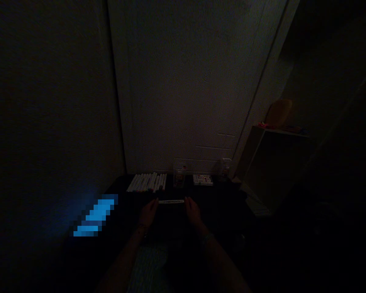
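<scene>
White marker level above the dark counter, one end pinched between the left hand's fingertips, the other between the right hand's; beyond, a row of markers near a clear container.

- Words on the white pen are too small to read.
- The bright blue patch is all blocks, so I can't tell what it is.
- The 2 arms get cut off at the bottom.
</scene>
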Action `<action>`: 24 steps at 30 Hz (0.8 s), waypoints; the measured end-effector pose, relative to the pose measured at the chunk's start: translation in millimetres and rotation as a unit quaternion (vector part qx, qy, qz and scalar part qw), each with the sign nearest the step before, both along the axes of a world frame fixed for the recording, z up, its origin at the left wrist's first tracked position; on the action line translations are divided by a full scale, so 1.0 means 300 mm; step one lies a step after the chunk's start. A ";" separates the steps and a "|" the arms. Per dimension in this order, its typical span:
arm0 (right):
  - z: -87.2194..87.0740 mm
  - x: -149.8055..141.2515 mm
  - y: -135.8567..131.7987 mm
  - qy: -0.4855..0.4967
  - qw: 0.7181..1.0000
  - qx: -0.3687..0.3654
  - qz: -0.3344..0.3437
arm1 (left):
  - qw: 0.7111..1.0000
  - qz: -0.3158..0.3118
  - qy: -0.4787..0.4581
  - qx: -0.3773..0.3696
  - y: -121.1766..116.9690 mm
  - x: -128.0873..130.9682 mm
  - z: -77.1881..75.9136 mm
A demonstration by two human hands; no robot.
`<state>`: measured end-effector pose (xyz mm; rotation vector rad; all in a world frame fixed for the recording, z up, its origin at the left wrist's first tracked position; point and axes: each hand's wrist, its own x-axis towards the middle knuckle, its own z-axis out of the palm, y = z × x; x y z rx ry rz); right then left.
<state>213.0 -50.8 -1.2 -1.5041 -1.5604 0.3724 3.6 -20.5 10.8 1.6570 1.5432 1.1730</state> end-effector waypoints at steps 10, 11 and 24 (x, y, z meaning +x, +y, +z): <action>-0.011 -0.014 0.017 -0.139 0.990 -0.022 -0.001 | 1.000 0.006 0.013 0.026 0.029 -0.026 -0.026; -0.012 -0.015 0.020 -0.139 0.990 -0.026 -0.001 | 1.000 -0.007 0.009 0.025 0.030 -0.026 -0.026; 0.017 -0.011 0.004 0.012 0.999 -0.048 -0.017 | 0.998 -0.057 -0.020 0.032 -0.013 -0.002 0.029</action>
